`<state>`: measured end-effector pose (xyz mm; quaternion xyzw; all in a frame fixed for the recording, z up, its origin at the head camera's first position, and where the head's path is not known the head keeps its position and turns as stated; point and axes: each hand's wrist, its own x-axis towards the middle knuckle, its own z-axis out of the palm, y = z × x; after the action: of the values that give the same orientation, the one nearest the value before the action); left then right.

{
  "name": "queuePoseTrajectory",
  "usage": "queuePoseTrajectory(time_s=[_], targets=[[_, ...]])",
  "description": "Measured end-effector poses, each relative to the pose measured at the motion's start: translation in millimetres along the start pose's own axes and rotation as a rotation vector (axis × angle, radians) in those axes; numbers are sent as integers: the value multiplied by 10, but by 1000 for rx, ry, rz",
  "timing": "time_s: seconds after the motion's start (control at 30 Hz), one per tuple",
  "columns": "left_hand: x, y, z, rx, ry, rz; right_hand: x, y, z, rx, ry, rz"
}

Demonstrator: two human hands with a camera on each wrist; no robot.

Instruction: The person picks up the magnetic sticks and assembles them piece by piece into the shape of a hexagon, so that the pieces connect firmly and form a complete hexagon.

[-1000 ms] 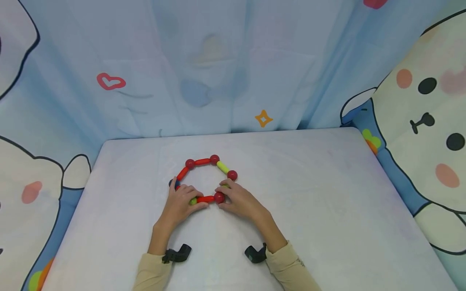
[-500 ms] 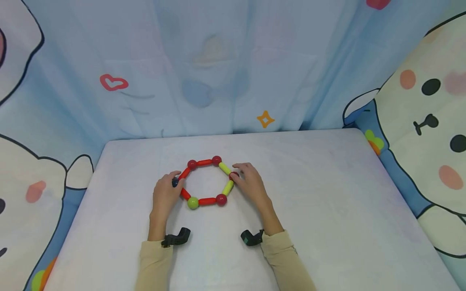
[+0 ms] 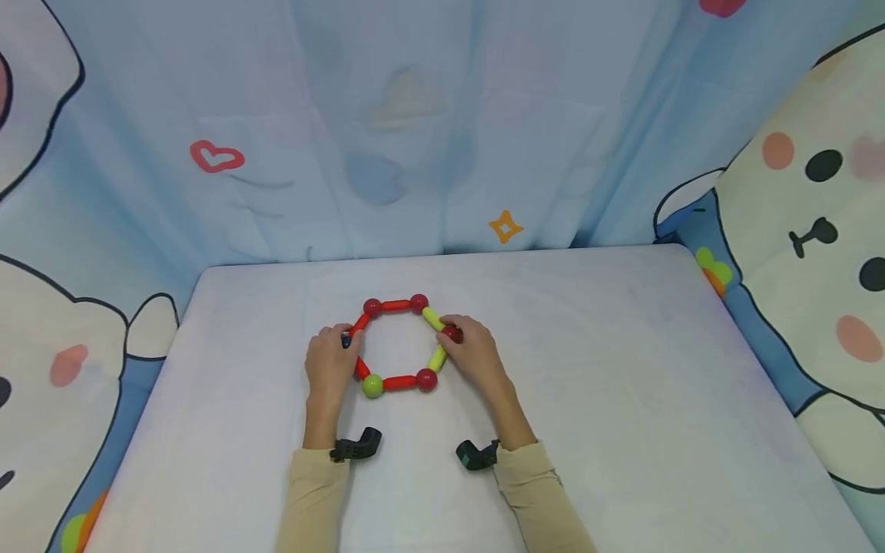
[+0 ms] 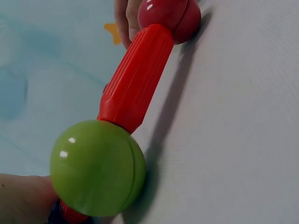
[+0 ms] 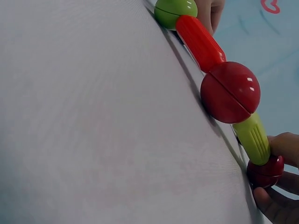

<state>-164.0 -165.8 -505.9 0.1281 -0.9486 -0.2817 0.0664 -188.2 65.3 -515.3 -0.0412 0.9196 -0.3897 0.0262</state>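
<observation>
A six-sided ring of toy rods and balls lies on the table. My left hand (image 3: pixel 330 359) holds the dark blue ball (image 3: pixel 346 340) at its left corner, largely covered by the fingers. At the right corner, my right hand (image 3: pixel 475 357) grips a red ball (image 5: pixel 266 173) between thumb and fingers. The near side has a green ball (image 4: pixel 96 168), a red rod (image 4: pixel 138 77) and another red ball (image 5: pixel 231 92). Two yellow-green rods (image 3: pixel 438 359) run into the right corner. Red rods and two red balls (image 3: pixel 419 303) make up the far and left sides.
White cloth covers the table (image 3: pixel 622 369) around the ring. Behind its far edge hangs a blue patterned curtain (image 3: pixel 415 153). A small black camera is strapped to each wrist, such as the left wrist camera (image 3: pixel 359 444).
Both hands have left the ring's near side: the left went to the blue ball, the right to the right-corner red ball. Over the last half second the ring has shifted slightly rightward.
</observation>
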Motion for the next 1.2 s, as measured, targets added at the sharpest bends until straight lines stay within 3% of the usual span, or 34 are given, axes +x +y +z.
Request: queuePoseTrajectory(time_s=[0.27,0.6,0.9,1.2], targets=[[-3,20,82,-28,-23,44,16,49,7,80,14,32],[0,-6,126,-38,-18,96,-6,87,-12,83,38,-30],[1,-10,120,-35,-13,116,1,110,2,87,54,-38],[7,-58,101,-30,-102,161,6,145,12,84,60,-16]])
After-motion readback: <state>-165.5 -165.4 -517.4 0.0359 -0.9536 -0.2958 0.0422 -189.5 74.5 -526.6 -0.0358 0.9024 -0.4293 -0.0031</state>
